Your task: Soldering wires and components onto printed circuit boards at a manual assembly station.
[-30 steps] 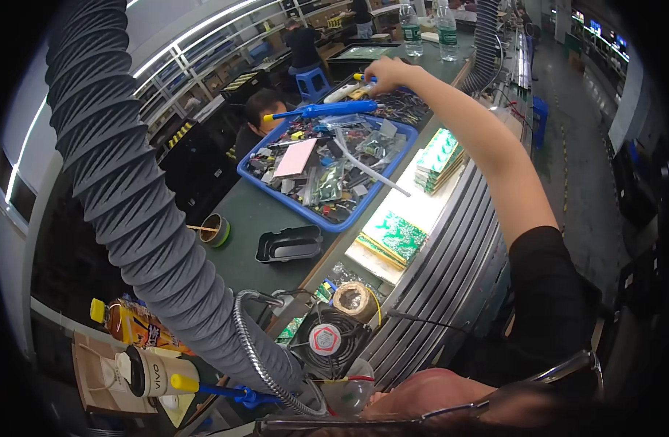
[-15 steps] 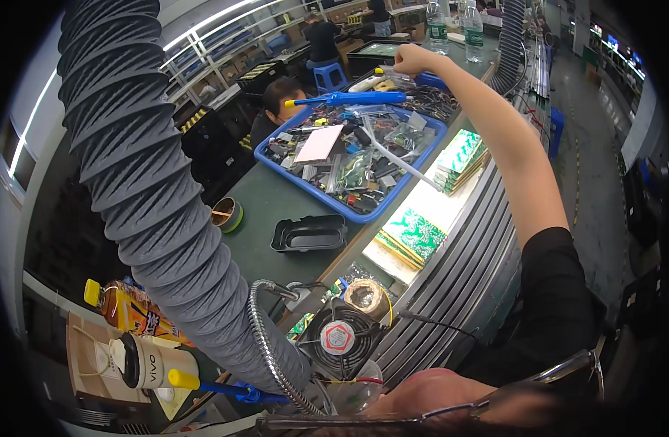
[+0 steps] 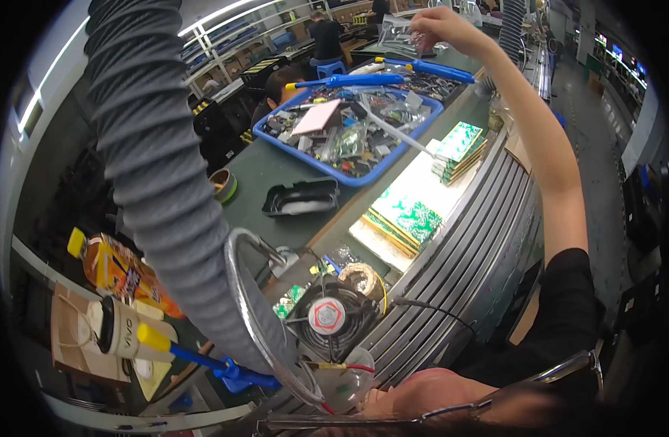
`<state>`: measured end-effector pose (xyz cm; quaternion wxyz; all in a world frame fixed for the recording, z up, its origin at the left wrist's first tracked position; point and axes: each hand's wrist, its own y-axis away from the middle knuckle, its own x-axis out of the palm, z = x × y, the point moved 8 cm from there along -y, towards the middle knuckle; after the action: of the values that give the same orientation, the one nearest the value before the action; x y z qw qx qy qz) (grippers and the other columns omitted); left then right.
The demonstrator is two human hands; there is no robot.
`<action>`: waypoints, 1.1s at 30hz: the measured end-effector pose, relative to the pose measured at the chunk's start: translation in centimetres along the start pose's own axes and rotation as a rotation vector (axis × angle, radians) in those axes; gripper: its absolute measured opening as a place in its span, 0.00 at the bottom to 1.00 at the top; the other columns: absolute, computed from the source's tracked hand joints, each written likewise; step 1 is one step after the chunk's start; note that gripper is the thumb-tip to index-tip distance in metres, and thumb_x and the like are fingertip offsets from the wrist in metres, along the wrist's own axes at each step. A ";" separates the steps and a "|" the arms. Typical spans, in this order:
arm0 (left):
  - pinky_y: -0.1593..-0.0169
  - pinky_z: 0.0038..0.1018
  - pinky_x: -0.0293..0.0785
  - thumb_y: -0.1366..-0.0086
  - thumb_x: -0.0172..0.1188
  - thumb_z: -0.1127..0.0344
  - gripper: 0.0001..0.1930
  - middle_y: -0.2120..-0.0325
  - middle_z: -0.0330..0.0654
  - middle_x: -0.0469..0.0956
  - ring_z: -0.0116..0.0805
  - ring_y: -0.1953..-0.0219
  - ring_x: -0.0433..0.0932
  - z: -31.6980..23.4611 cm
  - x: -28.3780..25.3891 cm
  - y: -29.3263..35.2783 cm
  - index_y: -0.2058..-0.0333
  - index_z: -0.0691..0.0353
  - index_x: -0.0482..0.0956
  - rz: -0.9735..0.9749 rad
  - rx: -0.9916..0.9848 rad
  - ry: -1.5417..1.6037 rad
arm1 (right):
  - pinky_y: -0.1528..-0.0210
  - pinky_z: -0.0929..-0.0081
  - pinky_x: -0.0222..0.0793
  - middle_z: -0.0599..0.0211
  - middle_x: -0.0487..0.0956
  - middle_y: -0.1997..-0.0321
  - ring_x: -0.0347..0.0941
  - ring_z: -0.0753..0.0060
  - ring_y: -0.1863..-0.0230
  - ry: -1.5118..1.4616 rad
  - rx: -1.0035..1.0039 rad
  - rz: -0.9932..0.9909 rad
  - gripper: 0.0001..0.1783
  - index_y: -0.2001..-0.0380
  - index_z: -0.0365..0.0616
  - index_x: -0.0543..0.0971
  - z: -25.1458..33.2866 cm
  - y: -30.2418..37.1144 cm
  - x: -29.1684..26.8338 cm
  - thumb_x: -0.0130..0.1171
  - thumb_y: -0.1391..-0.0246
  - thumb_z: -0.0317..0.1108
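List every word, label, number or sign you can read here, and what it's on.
Pale cup with black lid: dark lettering, legible, not copied out.
Yellow-capped bottle: label characters, too blurred to read.
Fan hub: red polygon on white; marks inside too blurred.
Other marks: too small or blurred.

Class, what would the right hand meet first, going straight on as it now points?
Probably the clear plastic bag left of the right hand; depth is unclear, so they may be touching.

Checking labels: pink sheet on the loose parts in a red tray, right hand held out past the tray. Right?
Wrong colour: the head view shows a blue tray. Pink sheet on the loose parts and right hand held out past the tray are correct.
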<state>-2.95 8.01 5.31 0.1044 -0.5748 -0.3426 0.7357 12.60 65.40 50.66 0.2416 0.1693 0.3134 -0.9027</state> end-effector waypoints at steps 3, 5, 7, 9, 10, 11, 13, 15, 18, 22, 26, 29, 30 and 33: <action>0.68 0.35 0.63 0.48 0.65 0.68 0.14 0.81 0.39 0.67 0.39 0.78 0.66 -0.2 0.5 4.4 0.82 0.54 0.66 0.031 0.038 0.475 | 0.61 0.66 0.82 0.66 0.83 0.76 0.81 0.69 0.74 -0.183 -0.027 0.090 0.10 0.65 0.42 0.84 1.6 5.8 1.3 0.65 0.43 0.38; 0.70 0.36 0.63 0.50 0.68 0.67 0.16 0.82 0.37 0.67 0.39 0.79 0.65 -0.5 -0.6 6.2 0.85 0.53 0.65 0.059 0.041 0.631 | 0.64 0.66 0.82 0.70 0.83 0.77 0.80 0.70 0.76 -0.185 -0.020 0.153 0.11 0.66 0.37 0.83 4.6 13.3 4.5 0.64 0.42 0.36; 0.70 0.36 0.62 0.48 0.67 0.71 0.18 0.83 0.39 0.65 0.40 0.80 0.62 -0.6 -0.5 5.8 0.85 0.54 0.63 0.175 0.098 0.612 | 0.71 0.75 0.79 0.64 0.82 0.77 0.78 0.72 0.80 -0.197 -0.124 0.309 0.07 0.70 0.36 0.80 7.1 20.9 9.0 0.61 0.43 0.30; 0.71 0.37 0.61 0.45 0.64 0.75 0.18 0.83 0.41 0.62 0.42 0.80 0.59 -0.1 -1.6 6.0 0.84 0.56 0.61 -0.077 0.049 0.787 | 0.77 0.83 0.75 0.59 0.82 0.77 0.76 0.74 0.83 -0.217 -0.224 0.459 0.06 0.74 0.35 0.77 8.7 28.3 13.6 0.59 0.44 0.25; 0.70 0.38 0.62 0.44 0.63 0.75 0.18 0.83 0.42 0.62 0.43 0.80 0.58 0.0 -2.1 6.3 0.84 0.57 0.61 -0.114 0.022 0.757 | 0.76 0.82 0.76 0.58 0.83 0.76 0.77 0.73 0.82 -0.302 -0.138 0.494 0.05 0.74 0.35 0.77 8.0 31.4 16.0 0.60 0.45 0.22; 0.70 0.40 0.62 0.43 0.62 0.74 0.17 0.83 0.44 0.62 0.45 0.80 0.57 0.1 -2.5 6.7 0.84 0.59 0.62 -0.150 -0.006 0.721 | 0.75 0.83 0.76 0.58 0.83 0.76 0.78 0.73 0.81 -0.329 -0.164 0.519 0.05 0.75 0.35 0.77 7.8 34.1 18.3 0.60 0.45 0.22; 0.70 0.38 0.62 0.43 0.61 0.76 0.14 0.81 0.42 0.65 0.43 0.79 0.59 -0.4 -4.3 5.9 0.82 0.59 0.65 -0.161 0.021 0.801 | 0.74 0.85 0.75 0.58 0.84 0.75 0.78 0.74 0.79 -0.410 -0.093 0.530 0.05 0.75 0.35 0.76 6.5 39.7 22.0 0.59 0.45 0.21; 0.66 0.36 0.66 0.41 0.60 0.76 0.08 0.77 0.44 0.72 0.43 0.77 0.65 -1.9 -6.3 5.1 0.77 0.62 0.72 -0.179 -0.029 0.991 | 0.74 0.86 0.74 0.59 0.84 0.75 0.78 0.75 0.79 -0.492 0.007 0.539 0.05 0.75 0.35 0.76 5.0 44.6 25.4 0.58 0.45 0.21; 0.65 0.30 0.68 0.39 0.58 0.76 0.05 0.75 0.42 0.75 0.38 0.76 0.68 -4.6 -9.2 5.0 0.75 0.63 0.75 -0.137 -0.119 1.253 | 0.73 0.86 0.71 0.61 0.85 0.74 0.77 0.76 0.78 -0.461 0.101 0.342 0.05 0.76 0.36 0.76 2.3 50.2 29.6 0.59 0.47 0.20; 0.69 0.22 0.65 0.36 0.58 0.74 0.06 0.75 0.38 0.76 0.27 0.76 0.67 -5.3 -7.7 7.4 0.73 0.65 0.75 0.073 -0.588 1.453 | 0.69 0.81 0.71 0.62 0.85 0.69 0.76 0.73 0.75 -0.287 -0.011 0.320 0.02 0.71 0.33 0.79 3.9 58.0 34.0 0.60 0.48 0.21; 0.70 0.20 0.63 0.34 0.59 0.73 0.06 0.75 0.37 0.77 0.25 0.76 0.66 -5.2 -6.2 9.2 0.72 0.66 0.77 0.062 -0.649 1.622 | 0.67 0.78 0.72 0.62 0.84 0.66 0.76 0.69 0.72 -0.499 -0.001 0.282 0.03 0.70 0.33 0.81 4.6 61.3 35.3 0.62 0.49 0.22; 0.70 0.19 0.62 0.34 0.59 0.72 0.06 0.75 0.37 0.77 0.24 0.76 0.66 -5.1 -5.5 9.1 0.71 0.66 0.77 0.080 -0.650 1.678 | 0.65 0.76 0.72 0.61 0.84 0.63 0.76 0.67 0.70 -0.598 0.010 0.297 0.03 0.69 0.34 0.81 4.0 60.9 35.5 0.63 0.49 0.22; 0.70 0.19 0.62 0.34 0.59 0.73 0.06 0.74 0.37 0.77 0.24 0.76 0.65 -5.0 -5.4 8.9 0.71 0.66 0.77 0.096 -0.628 1.678 | 0.64 0.75 0.72 0.60 0.83 0.61 0.76 0.67 0.68 -0.625 0.009 0.326 0.04 0.69 0.33 0.81 3.7 60.4 35.6 0.63 0.49 0.23; 0.70 0.19 0.61 0.34 0.58 0.73 0.06 0.74 0.37 0.78 0.24 0.76 0.65 -4.1 -4.5 8.2 0.71 0.66 0.77 0.138 -0.598 1.680 | 0.61 0.74 0.72 0.59 0.83 0.58 0.77 0.66 0.65 -0.680 0.021 0.389 0.04 0.69 0.33 0.82 2.7 59.3 36.6 0.64 0.49 0.23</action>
<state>4.20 0.97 3.27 0.1222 -0.9465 -0.2956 -0.0434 14.15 10.85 7.22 0.4963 -0.0809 0.1681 -0.8479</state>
